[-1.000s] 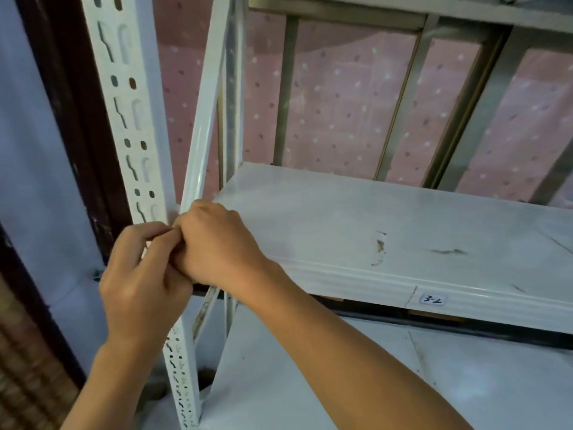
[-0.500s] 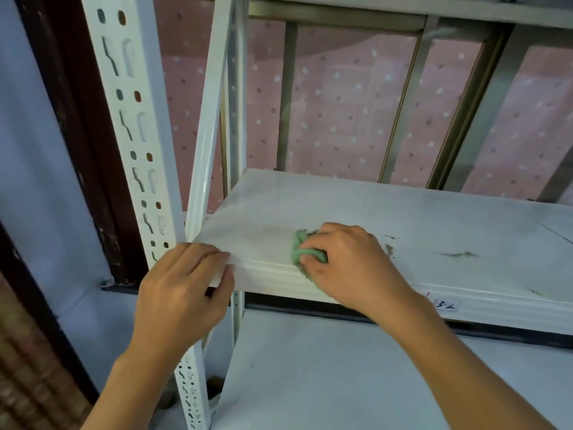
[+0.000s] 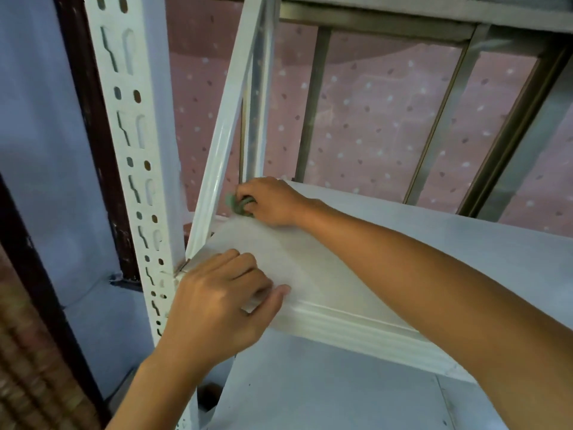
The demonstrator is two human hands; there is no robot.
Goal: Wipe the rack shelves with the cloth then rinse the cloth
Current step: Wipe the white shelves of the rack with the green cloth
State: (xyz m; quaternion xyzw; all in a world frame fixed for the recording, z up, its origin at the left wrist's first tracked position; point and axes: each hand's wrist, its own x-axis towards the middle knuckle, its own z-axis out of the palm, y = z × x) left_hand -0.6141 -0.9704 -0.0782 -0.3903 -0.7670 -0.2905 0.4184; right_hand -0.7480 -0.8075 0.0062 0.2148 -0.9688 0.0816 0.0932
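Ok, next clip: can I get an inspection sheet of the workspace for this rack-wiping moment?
Surface: white shelf, both hands at its left end.
Job's things: green cloth, bunched at the shelf's back left corner.
Clutter: nothing seen.
Grippers: right hand grips the cloth; left hand rests on the shelf's front left corner.
Cables: nothing seen.
Surroundings: perforated white upright at the left, lower shelf beneath, window bars with a pink dotted curtain behind.

I am seeing cloth [image 3: 238, 205] showing green, shelf [image 3: 325, 293] showing white. I am noting slotted upright [image 3: 156, 135] white, curtain [image 3: 372, 119] pink carrying white and dark dots, wall [image 3: 37, 119] pale blue, door frame [image 3: 83, 103] dark brown.
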